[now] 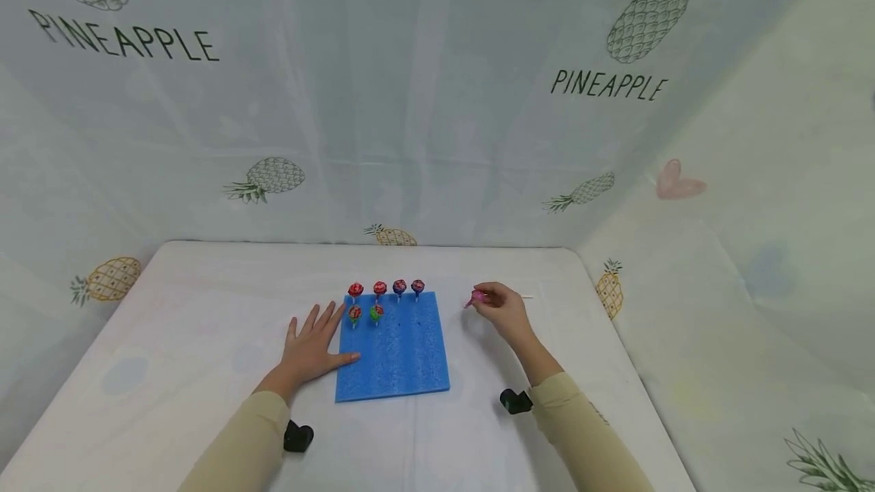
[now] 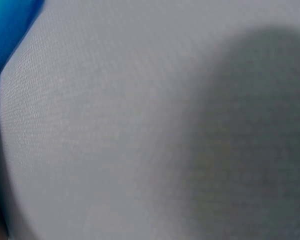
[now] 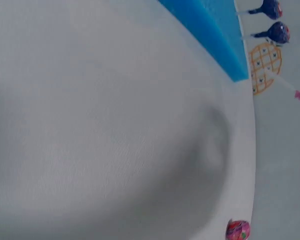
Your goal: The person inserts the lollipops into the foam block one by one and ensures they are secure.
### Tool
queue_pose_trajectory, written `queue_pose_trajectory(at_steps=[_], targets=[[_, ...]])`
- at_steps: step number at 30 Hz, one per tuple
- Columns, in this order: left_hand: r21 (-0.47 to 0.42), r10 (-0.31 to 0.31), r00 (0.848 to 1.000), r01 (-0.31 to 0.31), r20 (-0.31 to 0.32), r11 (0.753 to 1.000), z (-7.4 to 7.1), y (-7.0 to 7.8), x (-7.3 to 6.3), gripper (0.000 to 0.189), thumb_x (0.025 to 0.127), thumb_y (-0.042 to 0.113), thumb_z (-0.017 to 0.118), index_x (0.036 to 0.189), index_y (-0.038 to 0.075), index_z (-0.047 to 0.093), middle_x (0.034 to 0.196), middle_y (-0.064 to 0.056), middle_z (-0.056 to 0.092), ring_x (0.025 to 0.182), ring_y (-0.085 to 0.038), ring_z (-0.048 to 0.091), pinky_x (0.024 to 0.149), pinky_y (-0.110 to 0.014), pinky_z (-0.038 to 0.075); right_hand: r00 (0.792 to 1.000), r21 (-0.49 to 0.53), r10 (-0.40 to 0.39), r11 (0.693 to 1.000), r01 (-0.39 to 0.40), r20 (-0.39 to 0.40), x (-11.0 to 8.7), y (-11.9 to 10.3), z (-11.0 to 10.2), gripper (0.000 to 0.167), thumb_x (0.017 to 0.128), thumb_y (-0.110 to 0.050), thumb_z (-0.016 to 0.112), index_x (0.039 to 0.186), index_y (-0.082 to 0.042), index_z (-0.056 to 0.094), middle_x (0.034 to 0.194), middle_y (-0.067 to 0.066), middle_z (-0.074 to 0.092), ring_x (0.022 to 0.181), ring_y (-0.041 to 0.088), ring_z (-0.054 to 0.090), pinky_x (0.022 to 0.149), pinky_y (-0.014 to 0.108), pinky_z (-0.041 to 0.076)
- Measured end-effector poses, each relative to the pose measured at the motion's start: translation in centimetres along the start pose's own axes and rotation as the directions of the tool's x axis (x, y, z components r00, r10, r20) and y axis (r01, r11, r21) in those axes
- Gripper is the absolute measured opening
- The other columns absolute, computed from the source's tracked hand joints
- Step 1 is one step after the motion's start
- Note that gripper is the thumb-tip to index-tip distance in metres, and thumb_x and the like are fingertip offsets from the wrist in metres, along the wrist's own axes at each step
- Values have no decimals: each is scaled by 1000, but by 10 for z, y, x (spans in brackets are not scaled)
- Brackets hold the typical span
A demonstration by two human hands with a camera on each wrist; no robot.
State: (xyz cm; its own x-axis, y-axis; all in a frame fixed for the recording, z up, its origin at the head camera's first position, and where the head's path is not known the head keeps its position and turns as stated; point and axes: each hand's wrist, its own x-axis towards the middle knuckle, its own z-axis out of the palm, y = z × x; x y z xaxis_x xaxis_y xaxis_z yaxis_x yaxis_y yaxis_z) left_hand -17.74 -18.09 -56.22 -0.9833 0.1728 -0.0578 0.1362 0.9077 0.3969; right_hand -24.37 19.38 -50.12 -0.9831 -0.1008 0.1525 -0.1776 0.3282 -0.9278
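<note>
A blue foam board lies on the table with several wrapped lollipops standing in it. Its back row has two red lollipops and two dark blue ones; in front of them at the left are a red-and-green lollipop and a green one. My left hand rests with fingers spread at the board's left edge, thumb over the board. Right of the board, my right hand pinches a pink lollipop by its wrapped head; in the right wrist view its white stick points toward the board.
Another pink lollipop lies on the table beyond my right hand, its white stick showing in the head view. A pineapple-print cloth hangs behind the white table.
</note>
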Motion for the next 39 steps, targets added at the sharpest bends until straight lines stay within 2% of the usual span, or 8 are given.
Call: queue_pose_trajectory(at_steps=[9, 12, 16, 20, 26, 33, 39], targets=[[-3, 6, 1000, -6, -13, 1000, 2, 3, -2, 108, 76, 71, 64, 155, 9, 24, 158, -21, 20, 144, -47, 8, 107, -71, -4, 999, 52, -39, 998, 38, 20, -1, -10, 18, 25, 84, 2, 74, 108, 4, 71, 97, 13, 70, 85, 16, 64, 73, 21, 56], [-3, 4, 1000, -4, -14, 1000, 1, 5, -3, 107, 77, 70, 64, 155, 9, 25, 158, -21, 21, 144, -47, 8, 107, -71, -3, 993, -3, -81, 997, 82, 84, -1, -11, 25, 24, 85, -2, 74, 109, 1, 72, 98, 10, 70, 86, 16, 64, 73, 21, 55], [-6, 4, 1000, -4, -12, 1000, -1, 7, -3, 107, 77, 69, 65, 155, 9, 25, 158, -21, 21, 144, -47, 8, 107, -71, -3, 971, -80, -154, 982, 170, 181, -3, -13, 33, 25, 87, -8, 73, 111, 0, 71, 101, 8, 70, 90, 19, 65, 75, 24, 56], [3, 8, 1000, -8, -14, 1000, -3, 7, -4, 107, 77, 70, 65, 155, 8, 25, 158, -21, 21, 144, -47, 9, 107, -71, -2, 957, -85, -196, 972, 219, 214, -3, -17, 41, 27, 87, -8, 73, 110, 5, 70, 101, 10, 69, 89, 24, 66, 76, 27, 57], [-5, 4, 1000, -4, -9, 1000, -3, 6, -4, 107, 77, 69, 65, 155, 9, 25, 158, -21, 21, 144, -47, 8, 108, -71, -3, 949, -123, -204, 963, 238, 242, -2, -23, 53, 26, 87, -12, 74, 109, 3, 71, 97, 3, 68, 87, 18, 65, 76, 24, 56], [2, 3, 1000, -3, -17, 1000, -1, 3, -3, 107, 77, 70, 65, 155, 9, 24, 158, -21, 20, 144, -47, 8, 107, -71, -3, 941, -149, -192, 959, 240, 278, 0, -30, 65, 27, 87, -11, 74, 110, 3, 72, 94, 2, 66, 85, 16, 63, 76, 25, 56], [14, 5, 1000, -5, -17, 1000, 0, 0, 0, 107, 77, 71, 64, 155, 10, 23, 159, -20, 19, 144, -46, 7, 107, -71, -5, 923, -175, -211, 945, 277, 320, 3, -32, 74, 30, 87, -16, 74, 111, 1, 72, 92, -2, 64, 84, 13, 61, 76, 22, 55]])
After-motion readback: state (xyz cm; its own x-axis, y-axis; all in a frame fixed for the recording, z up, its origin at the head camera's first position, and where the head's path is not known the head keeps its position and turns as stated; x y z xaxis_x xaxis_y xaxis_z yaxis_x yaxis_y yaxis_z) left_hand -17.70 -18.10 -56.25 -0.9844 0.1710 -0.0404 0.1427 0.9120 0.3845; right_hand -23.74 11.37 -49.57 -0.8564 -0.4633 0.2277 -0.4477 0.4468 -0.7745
